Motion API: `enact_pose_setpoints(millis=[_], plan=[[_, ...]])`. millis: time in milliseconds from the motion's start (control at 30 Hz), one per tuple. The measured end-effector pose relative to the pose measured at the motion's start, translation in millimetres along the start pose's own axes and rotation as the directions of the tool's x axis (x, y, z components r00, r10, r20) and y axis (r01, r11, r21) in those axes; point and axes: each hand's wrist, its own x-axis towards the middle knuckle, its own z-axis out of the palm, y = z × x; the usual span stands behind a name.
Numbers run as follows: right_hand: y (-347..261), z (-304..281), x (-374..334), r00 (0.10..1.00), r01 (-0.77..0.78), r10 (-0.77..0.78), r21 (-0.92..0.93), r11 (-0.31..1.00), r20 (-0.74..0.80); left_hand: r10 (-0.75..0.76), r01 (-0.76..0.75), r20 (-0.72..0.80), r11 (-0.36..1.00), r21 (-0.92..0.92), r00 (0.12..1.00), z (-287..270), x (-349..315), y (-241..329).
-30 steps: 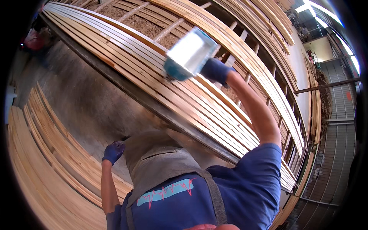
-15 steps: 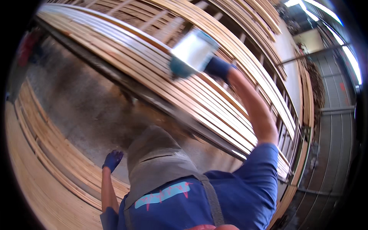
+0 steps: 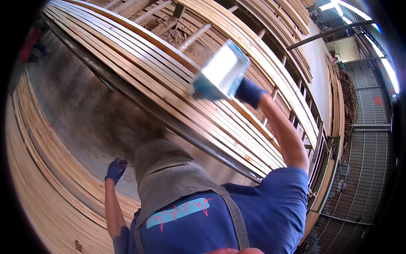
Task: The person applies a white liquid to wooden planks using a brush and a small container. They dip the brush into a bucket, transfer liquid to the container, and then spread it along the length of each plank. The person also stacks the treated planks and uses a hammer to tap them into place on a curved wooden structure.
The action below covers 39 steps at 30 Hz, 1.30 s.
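Observation:
My right hand, in a dark blue glove, grips the near right end of a boxy container. That container is teal outside and pale and bright inside, blurred by motion; its exact kind cannot be made out. It is over a row of long, narrow wood strips laid side by side, its lower left edge close to them; whether it touches is unclear. Down at my left side hangs my left hand, also gloved in dark blue. Its fingers are loosely bent with nothing visible in them.
A dark rail edges the strips on my side. Beyond lie further rows of wood across round crossbars. More long boards are stacked at the left. A ribbed metal wall stands at the right.
My right hand and the container have moved a little right and nearer to me across the strips. My left hand has shifted slightly left and up in the view.

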Motion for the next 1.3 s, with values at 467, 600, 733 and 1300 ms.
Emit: enact_pose_setpoints(millis=[467,600,733,1300], plan=[[153.9,5.4,-253.3,0.999,0.033,-0.029,0.351,0.936,-0.017,-0.299,0.407,0.292,0.79,-0.459,0.909,298.1,-204.6,17.4],[95.0,-8.5,-278.1,0.985,-0.173,0.172,0.038,0.984,0.027,-0.396,0.418,0.194,0.623,-0.661,0.897,384.7,-271.1,1.9],[143.6,-20.8,-370.3,0.983,-0.159,0.163,-0.044,0.986,0.087,-0.55,0.478,0.125,0.567,-0.671,0.826,468.4,-289.0,33.2],[504.7,23.0,-894.1,0.98,-0.095,0.131,0.231,0.968,-0.146,-0.33,0.372,0.205,0.598,-0.71,0.921,745.4,-376.1,172.5]])
